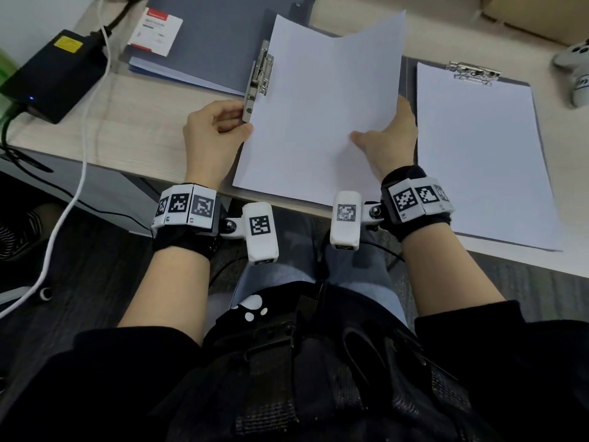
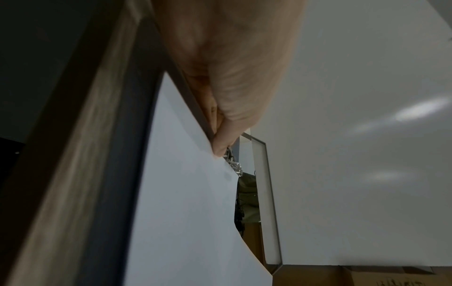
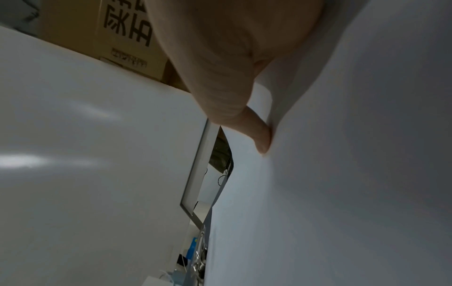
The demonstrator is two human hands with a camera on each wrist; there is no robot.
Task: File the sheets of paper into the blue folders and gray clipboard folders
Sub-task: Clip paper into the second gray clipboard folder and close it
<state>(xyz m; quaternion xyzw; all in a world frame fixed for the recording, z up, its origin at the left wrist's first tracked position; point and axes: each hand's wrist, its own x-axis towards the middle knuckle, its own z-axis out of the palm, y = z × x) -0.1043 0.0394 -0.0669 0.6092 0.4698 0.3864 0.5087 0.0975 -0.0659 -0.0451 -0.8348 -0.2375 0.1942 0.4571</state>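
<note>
A white sheet point(image 1: 318, 106) hangs tilted over the table centre, its far end curling up. My right hand point(image 1: 389, 138) pinches its right edge, thumb point(image 3: 259, 135) on top and fingers hidden beneath. My left hand point(image 1: 220, 129) is curled at the sheet's left edge and pinches the near end of a metal clip point(image 1: 259, 78); the left wrist view shows the thumb point(image 2: 222, 143) against paper and clip point(image 2: 233, 166). The folder under the sheet is mostly hidden. A blue-grey folder point(image 1: 216, 36) lies at the back left. To the right, a grey clipboard point(image 1: 519, 82) holds a sheet point(image 1: 478, 154) under its clip point(image 1: 475, 73).
A black power adapter point(image 1: 54, 74) with a white cable point(image 1: 86, 138) sits at the left of the table. A red-and-white card point(image 1: 156, 31) lies on the blue-grey folder. A cardboard box point(image 1: 535, 14) and a white device point(image 1: 577, 65) stand at the back right.
</note>
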